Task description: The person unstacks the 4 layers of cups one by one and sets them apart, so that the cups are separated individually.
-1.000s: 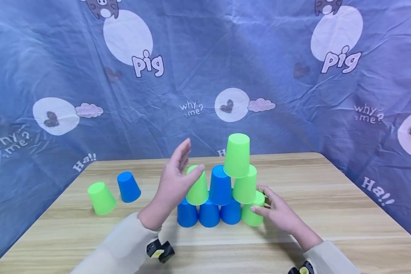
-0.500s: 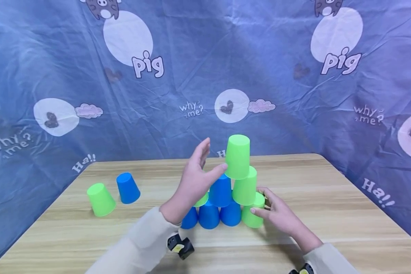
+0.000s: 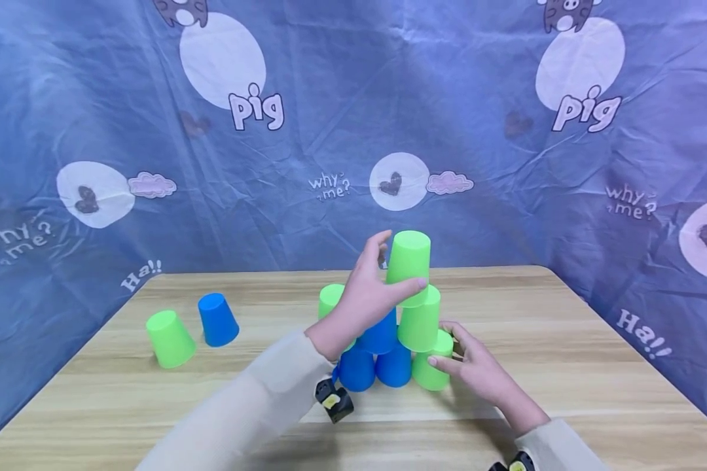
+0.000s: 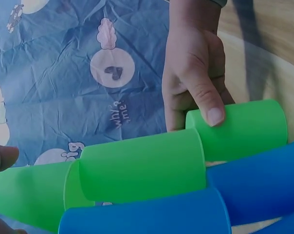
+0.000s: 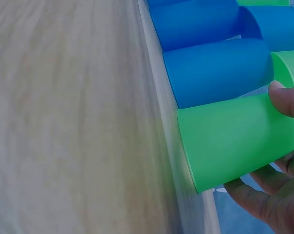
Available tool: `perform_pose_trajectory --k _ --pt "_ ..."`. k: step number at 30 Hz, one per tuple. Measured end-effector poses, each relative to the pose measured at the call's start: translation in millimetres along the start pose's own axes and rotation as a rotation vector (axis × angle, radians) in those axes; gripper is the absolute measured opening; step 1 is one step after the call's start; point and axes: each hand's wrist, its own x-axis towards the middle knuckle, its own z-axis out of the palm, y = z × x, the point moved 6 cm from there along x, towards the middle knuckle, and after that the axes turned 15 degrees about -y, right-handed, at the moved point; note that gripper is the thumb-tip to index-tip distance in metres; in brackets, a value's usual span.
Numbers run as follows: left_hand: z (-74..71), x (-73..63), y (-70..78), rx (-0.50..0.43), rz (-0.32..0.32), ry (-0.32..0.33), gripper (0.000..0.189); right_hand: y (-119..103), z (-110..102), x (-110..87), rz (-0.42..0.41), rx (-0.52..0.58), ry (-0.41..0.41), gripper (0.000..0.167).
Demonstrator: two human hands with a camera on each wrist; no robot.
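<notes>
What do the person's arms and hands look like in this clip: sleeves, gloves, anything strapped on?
Both hands are bare, with no gloves or rings visible: the left hand and the right hand. Both arms wear long, plain cream-beige sleeves reaching the wrists. A small black device with a yellow mark sits under the left wrist; a similar one shows at the right wrist.

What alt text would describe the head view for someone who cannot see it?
A left hand grips the top green cup of a blue-and-green cup pyramid on a wooden table, while the right hand holds the bottom right green cup.
</notes>
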Motion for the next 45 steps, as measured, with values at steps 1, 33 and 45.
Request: perform_pose_trajectory --k 1,33,45 --pt "1.2 1.2 0.4 -0.002 0.003 0.001 0.083 0 0 -0.1 0.003 0.001 0.001 0.053" --pt "4.3 11.3 2.3 0.039 0.092 0.101 0.067 -2 -1 0.1 0.022 -0.035 -0.014 0.053" --pt "-5.6 4.0 6.2 -0.001 0.145 0.145 0.064 -1 -1 0.7 0.015 -0.023 -0.025 0.054"
